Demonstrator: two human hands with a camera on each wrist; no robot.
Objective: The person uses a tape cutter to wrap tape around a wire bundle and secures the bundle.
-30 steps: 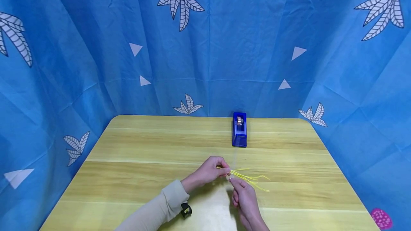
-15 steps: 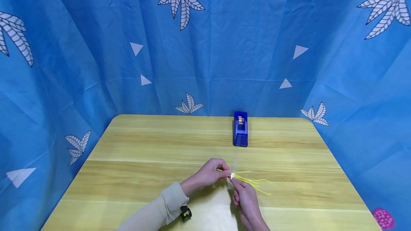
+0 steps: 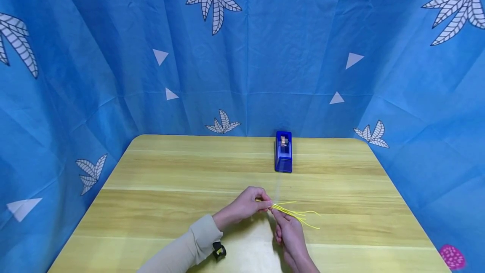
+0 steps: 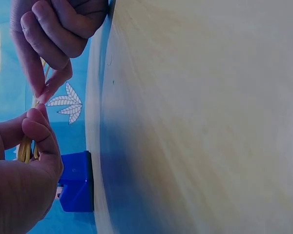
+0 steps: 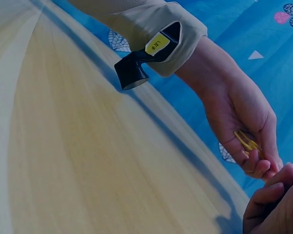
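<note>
My left hand (image 3: 247, 202) pinches a bundle of thin yellow cords (image 3: 293, 212) between thumb and fingers. The cords' loose ends fan out to the right, past my right hand (image 3: 291, 231). In the left wrist view, folded loops of the bundle (image 4: 25, 148) show inside the left hand. A strip of clear tape (image 3: 277, 189) runs from a blue tape dispenser (image 3: 283, 153) down to the cords. Right thumb and index finger pinch at the tape's end, close against the left fingertips. The fingers hide how the tape lies on the cords.
The wooden table (image 3: 170, 167) carries the dispenser near its back edge. A blue patterned curtain (image 3: 288, 54) hangs behind and on both sides. A black wrist camera (image 5: 146, 58) is strapped at the left sleeve cuff.
The right fingertips have moved up slightly against the cords by the left fingertips. A bright glare on the tape, seen half a second ago, has faded. The left hand keeps its hold.
</note>
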